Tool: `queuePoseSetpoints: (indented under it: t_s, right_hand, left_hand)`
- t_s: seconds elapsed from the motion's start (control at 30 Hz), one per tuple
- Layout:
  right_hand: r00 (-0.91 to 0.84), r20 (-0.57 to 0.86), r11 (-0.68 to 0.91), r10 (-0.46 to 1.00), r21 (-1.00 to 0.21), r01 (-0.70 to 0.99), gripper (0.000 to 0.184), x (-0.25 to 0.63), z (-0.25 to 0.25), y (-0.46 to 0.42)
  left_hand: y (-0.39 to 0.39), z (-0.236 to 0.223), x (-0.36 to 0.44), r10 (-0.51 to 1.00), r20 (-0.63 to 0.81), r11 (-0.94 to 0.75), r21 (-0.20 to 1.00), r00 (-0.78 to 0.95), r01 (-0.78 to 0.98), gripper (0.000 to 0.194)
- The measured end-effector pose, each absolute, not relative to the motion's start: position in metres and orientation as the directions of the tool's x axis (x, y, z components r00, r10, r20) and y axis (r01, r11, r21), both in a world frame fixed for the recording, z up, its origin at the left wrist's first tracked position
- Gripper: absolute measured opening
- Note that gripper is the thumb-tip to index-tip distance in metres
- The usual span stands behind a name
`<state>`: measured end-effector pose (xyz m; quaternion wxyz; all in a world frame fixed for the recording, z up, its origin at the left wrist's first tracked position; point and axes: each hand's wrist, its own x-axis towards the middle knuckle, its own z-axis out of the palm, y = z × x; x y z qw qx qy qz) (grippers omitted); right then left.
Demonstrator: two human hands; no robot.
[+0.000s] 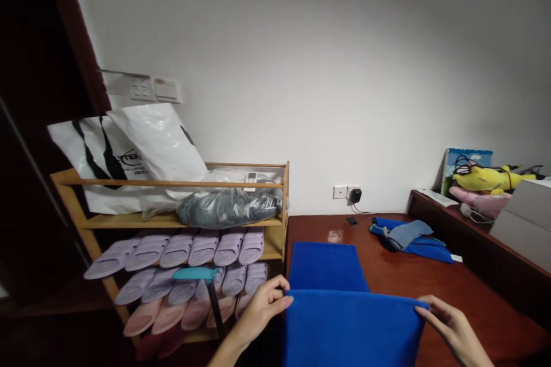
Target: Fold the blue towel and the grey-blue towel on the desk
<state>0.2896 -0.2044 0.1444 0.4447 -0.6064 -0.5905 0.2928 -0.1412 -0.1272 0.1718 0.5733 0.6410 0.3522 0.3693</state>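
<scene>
A blue cloth, which looks like a towel, hangs between my two hands with its top edge stretched nearly level. My left hand pinches its left corner, thumb and fingers pressed together. At the opposite corner, my right hand pinches the edge the same way. Just beyond, another flat blue cloth lies on the reddish-brown tabletop, partly hidden behind the held one. Whether the two are joined is hidden.
On the left stands a wooden shoe rack with purple slippers, white bags and a remote. Crumpled blue and grey cloths lie at the table's back right. A raised ledge holds a yellow plush toy and white boxes.
</scene>
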Motion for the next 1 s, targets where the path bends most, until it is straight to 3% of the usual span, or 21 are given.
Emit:
queuePoseSetpoints:
  t_s: [0.2,0.37,0.6,0.8,1.0]
  right_hand:
    - [0.265,0.327,0.182,0.907,-0.872,0.454,0.033,0.279,0.173,-0.197]
    - [0.293,0.365,0.237,0.884,-0.888,0.394,0.033,0.264,0.188,-0.176]
    - [0.342,0.452,0.264,0.824,-0.840,0.473,0.034,0.260,0.203,-0.150]
    - [0.327,0.411,0.269,0.851,-0.876,0.401,0.037,0.260,0.207,-0.112]
    - [0.385,0.315,0.147,0.868,-0.901,0.407,0.041,0.268,0.176,-0.062]
  left_hand:
    - [-0.132,0.212,-0.142,0.933,0.145,-0.157,0.988,0.329,0.011,0.034]
    - [-0.122,0.226,-0.137,0.957,0.231,-0.222,0.973,0.177,-0.066,0.030]
    - [-0.097,0.245,-0.135,0.940,0.308,-0.313,0.950,0.145,0.011,0.032]
    - [-0.054,0.244,-0.129,0.938,0.320,-0.332,0.940,0.135,0.075,0.031]
    - [0.000,0.206,-0.111,0.954,0.297,-0.301,0.947,0.052,0.111,0.034]
